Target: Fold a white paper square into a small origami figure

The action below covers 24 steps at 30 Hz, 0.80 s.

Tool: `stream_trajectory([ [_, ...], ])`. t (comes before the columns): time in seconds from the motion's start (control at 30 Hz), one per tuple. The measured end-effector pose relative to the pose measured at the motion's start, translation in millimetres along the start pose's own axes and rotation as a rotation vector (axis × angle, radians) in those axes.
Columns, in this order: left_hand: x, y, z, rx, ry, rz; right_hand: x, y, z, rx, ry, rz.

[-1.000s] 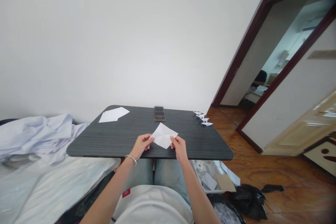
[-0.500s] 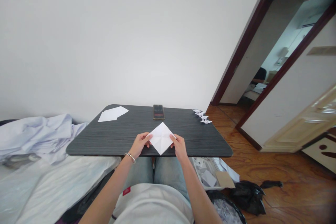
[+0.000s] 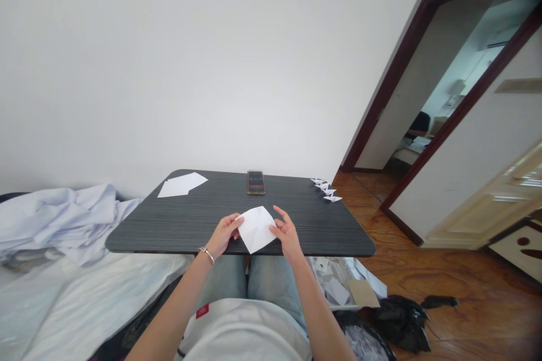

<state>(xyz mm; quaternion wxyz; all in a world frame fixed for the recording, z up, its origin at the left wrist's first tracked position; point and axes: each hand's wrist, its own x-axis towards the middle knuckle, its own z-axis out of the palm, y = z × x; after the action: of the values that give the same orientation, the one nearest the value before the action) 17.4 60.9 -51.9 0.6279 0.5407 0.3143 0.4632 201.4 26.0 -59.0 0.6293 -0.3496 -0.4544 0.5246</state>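
Above the dark streaked surface (image 3: 322, 234), left hand (image 3: 222, 235) pinching creased white paper (image 3: 256, 230), right hand (image 3: 288, 238) open and spread just beside it.

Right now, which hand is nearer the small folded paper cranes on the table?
The right hand, below and left of the paper cranes; the left hand is farther, beyond the folded white paper.

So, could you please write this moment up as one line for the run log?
left hand: pinches folded white paper | right hand: open, beside it | below: dark wood-grain table | nearby: phone; paper cranes
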Motion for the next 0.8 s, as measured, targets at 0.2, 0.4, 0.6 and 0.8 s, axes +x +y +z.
stream_trajectory([
  [0.2, -1, 2, 1.1, -0.023, 0.033, 0.003, 0, 6, -2, -0.012, -0.087, 0.047],
  [0.4, -5, 5, 5.0, -0.033, -0.044, 0.063, 2, 9, -2, -0.010, 0.029, -0.004],
  [0.6, -5, 2, 2.2, 0.029, 0.017, 0.121, 2, 9, -3, 0.010, 0.050, -0.031],
  [0.8, -2, -4, -3.4, 0.190, 0.102, 0.119, 2, 12, -3, -0.019, 0.074, -0.034],
])
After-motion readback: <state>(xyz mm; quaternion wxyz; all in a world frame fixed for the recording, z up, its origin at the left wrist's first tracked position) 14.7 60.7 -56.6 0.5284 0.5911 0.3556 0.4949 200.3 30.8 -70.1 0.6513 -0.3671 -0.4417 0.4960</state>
